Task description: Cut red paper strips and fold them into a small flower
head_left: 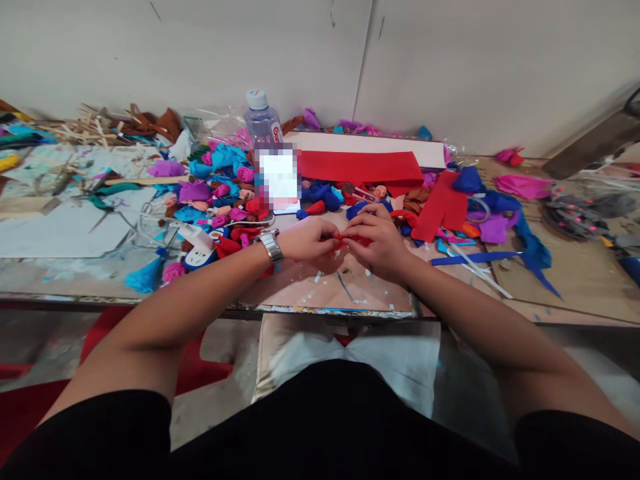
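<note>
My left hand, with a silver watch on its wrist, is closed, thumb and finger pinching a small piece of red crepe-like material. From the other side my right hand grips the same piece, its fingers bent and partly covering it. Both hands meet just above the table's front part. Behind them lies a wide red strip of similar material, and a shorter red strip rests to the right. Rolled and knotted bits in blue, red, pink and purple are heaped behind my left hand.
A lit phone leans in front of a plastic bottle. Left are a white power strip, green-handled pliers and white sheets. Blue strips and cardboard lie right. A wall bounds the table's back.
</note>
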Action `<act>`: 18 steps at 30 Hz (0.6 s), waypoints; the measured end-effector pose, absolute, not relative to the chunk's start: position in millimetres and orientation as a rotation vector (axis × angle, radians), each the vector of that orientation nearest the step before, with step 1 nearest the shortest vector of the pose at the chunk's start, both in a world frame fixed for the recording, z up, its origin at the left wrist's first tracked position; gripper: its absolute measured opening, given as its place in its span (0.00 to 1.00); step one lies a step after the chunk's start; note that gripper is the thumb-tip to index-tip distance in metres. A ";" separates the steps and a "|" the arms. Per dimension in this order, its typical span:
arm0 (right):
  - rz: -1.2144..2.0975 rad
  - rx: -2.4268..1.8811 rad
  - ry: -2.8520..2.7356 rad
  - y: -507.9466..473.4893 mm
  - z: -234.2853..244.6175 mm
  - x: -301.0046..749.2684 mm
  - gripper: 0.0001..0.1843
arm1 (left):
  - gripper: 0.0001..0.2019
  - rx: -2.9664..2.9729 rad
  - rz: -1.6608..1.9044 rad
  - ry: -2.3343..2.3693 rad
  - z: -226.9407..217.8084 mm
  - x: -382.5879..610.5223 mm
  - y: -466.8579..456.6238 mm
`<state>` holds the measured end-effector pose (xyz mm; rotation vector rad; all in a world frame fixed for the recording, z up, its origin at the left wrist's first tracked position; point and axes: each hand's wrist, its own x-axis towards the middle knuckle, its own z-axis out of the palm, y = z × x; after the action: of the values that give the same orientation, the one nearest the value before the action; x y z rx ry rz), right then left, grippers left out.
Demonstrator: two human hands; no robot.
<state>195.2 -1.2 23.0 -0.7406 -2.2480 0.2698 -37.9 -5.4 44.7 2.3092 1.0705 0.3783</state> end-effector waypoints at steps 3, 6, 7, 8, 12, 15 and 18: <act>0.286 -0.724 -2.259 -2.1 24.1 195.1 0.08 | 0.10 2.257 0.388 1.026 45.2 -37.7 -5.6; 0.302 -0.729 -2.273 -2.7 25.1 195.1 0.08 | 0.08 2.175 0.369 0.997 45.1 -38.2 -5.1; 0.307 -0.733 -2.277 -2.8 25.4 195.2 0.09 | 0.08 2.148 0.366 0.989 45.1 -38.3 -4.8; 0.311 -0.735 -2.280 -2.8 25.7 195.2 0.09 | 0.08 2.125 0.367 0.982 45.2 -38.4 -4.4; 0.317 -0.719 -2.294 -3.6 27.5 195.6 0.09 | 0.08 2.077 0.399 0.953 46.5 -37.9 -3.5; 0.311 -0.697 -2.294 -4.0 28.4 196.3 0.09 | 0.07 1.988 0.407 0.928 47.0 -37.5 -3.4; 0.282 -0.657 -2.291 -3.7 27.5 197.5 0.09 | 0.07 1.866 0.395 0.895 47.3 -37.5 -3.6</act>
<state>197.5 -3.7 27.5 -0.6573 -2.2911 0.2820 -37.5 -3.6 47.3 1.8664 0.8952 0.3948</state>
